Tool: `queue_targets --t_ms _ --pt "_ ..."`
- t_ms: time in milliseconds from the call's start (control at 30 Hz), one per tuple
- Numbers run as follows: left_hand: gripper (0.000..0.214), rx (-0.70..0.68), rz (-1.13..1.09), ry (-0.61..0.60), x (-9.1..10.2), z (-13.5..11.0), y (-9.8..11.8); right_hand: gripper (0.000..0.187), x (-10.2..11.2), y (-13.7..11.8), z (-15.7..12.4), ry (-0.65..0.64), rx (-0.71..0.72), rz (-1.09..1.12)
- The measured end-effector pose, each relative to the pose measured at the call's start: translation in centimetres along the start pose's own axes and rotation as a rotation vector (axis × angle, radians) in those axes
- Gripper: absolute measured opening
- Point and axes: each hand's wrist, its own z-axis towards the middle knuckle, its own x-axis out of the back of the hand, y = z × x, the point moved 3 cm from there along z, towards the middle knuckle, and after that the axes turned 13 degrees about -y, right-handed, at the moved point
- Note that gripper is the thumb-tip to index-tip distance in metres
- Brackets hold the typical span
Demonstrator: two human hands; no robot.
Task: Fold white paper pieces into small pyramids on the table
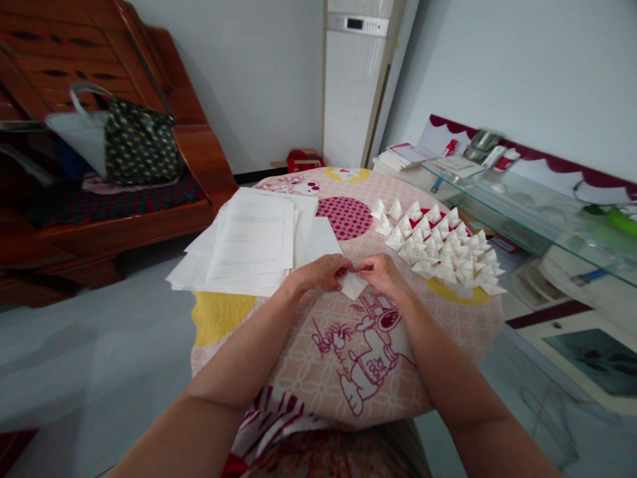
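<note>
A small folded piece of white paper point(353, 286) is between my two hands, over the cloth-covered round table point(308, 358). My left hand point(326, 271) pinches its left side with the fingers closed. On the upper right edge, the fingertips of my right hand point(381, 271) are pressed together on the same paper. To the left lies a spread stack of white paper sheets point(253, 232), some with printed lines. Rows of several small pointed folded-paper shapes point(438, 242) stand at the table's right side.
A glass-topped cabinet point(537, 212) with papers, cups and small items runs along the right. At left stands a wooden bench point(199, 153) holding a dark patterned bag point(142, 143). A tall white air conditioner point(351, 86) stands behind the table, near a red item point(302, 160) on the floor.
</note>
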Motion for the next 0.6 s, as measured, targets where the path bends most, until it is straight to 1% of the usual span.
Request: queue_targets --t_ms 67,133,233,300,433,533,600 --pt "0.063 -0.009 -0.048 0.006 0.0 -0.1 -0.5 0.01 0.6 0.4 -0.1 0.057 -0.022 -0.039" --pt "0.068 -0.029 -0.088 0.016 -0.1 -0.1 -0.9 0.006 0.9 0.6 -0.2 0.038 -0.046 -0.067" --pt "0.067 -0.052 -0.127 0.044 -0.1 0.0 -1.2 0.01 0.8 0.5 -0.4 -0.016 -0.064 -0.08" --pt "0.066 -0.048 -0.153 0.054 -0.1 0.0 -1.2 0.011 0.7 0.5 -0.4 -0.027 -0.078 -0.05" --pt "0.063 -0.061 -0.182 0.067 -0.1 -0.1 -0.9 0.015 0.6 1.0 -0.3 -0.038 -0.097 0.114" --pt "0.059 -0.081 -0.22 0.092 0.0 -0.3 -0.7 0.016 0.3 1.5 -0.2 -0.078 -0.132 0.3" --pt "0.052 -0.058 -0.269 0.108 0.1 -0.3 -0.7 0.016 0.1 1.6 -0.1 -0.081 -0.145 0.436"
